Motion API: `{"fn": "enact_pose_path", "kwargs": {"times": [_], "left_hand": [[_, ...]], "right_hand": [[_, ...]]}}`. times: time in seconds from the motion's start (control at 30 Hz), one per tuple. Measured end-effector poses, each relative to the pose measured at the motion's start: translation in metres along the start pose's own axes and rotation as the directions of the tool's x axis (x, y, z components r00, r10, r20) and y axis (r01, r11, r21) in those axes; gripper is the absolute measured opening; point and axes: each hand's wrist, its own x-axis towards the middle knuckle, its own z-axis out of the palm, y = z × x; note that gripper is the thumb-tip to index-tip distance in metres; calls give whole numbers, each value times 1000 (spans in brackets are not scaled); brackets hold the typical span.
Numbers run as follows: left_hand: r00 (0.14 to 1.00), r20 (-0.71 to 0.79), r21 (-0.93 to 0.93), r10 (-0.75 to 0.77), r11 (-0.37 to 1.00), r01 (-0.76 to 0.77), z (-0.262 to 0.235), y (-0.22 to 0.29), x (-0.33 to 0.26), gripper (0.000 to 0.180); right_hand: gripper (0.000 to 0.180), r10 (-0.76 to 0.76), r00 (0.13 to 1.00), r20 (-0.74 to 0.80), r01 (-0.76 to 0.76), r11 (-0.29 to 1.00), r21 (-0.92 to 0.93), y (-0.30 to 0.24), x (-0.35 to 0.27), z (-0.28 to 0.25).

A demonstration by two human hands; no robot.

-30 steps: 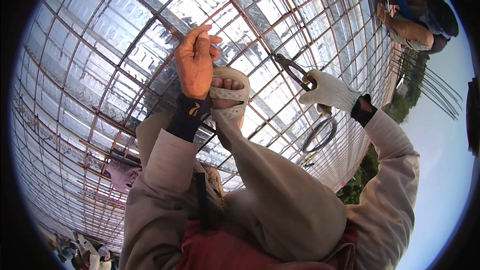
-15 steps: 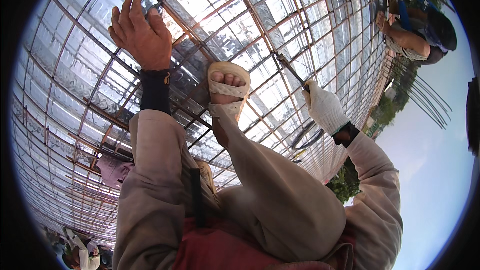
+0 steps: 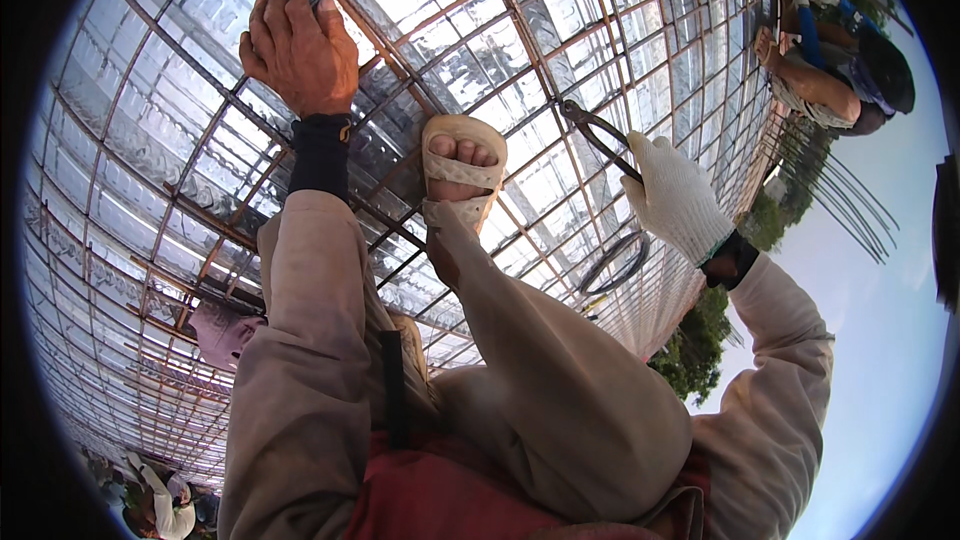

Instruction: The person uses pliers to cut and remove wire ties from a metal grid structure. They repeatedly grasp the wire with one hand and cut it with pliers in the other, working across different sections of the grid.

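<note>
My right hand [image 3: 680,195], in a white knitted glove, is closed around the handles of dark metal pincers [image 3: 597,133]. The handles stand apart, and the pincers' head lies at a crossing of the rebar mesh [image 3: 548,75]. Any wire in the jaws is too small to make out. My left hand [image 3: 305,48] is bare, with a black band at the wrist. Its back faces up and its fingers reach out, slightly bent, over the mesh at the upper left. Whether the fingertips touch a bar I cannot tell.
Shiny ribbed metal sheeting [image 3: 465,32] lies under the bars. My sandalled foot [image 3: 462,165] stands between my hands. A coil of dark wire [image 3: 615,262] rests on the mesh. A co-worker [image 3: 840,70] crouches at the far right near protruding bars [image 3: 840,190]. A pinkish cloth [image 3: 222,333] lies at left.
The pincers' handles have spread apart, and my right hand has shifted slightly right. My left hand has moved a little right and up, its fingers less spread.
</note>
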Motion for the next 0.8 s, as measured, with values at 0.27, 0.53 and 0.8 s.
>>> {"fn": "enact_pose_path", "kwargs": {"times": [0.27, 0.53, 0.8], "left_hand": [[1000, -28, -43, -12, 999, 10, 2, 0, 1, 35], [999, -49, -19, -14, 1000, 13, 6, -1, 1, 33], [998, -57, -25, -7, 1000, 6, 8, -2, 3, 30]], "right_hand": [[48, -48, 803, 594, -557, 294, 777, 37, 12, -12], [39, 36, 973, 227, -119, 925, 361, 20, 8, -3], [34, -72, 997, -33, 72, 997, -2, 12, 1, 2]]}}
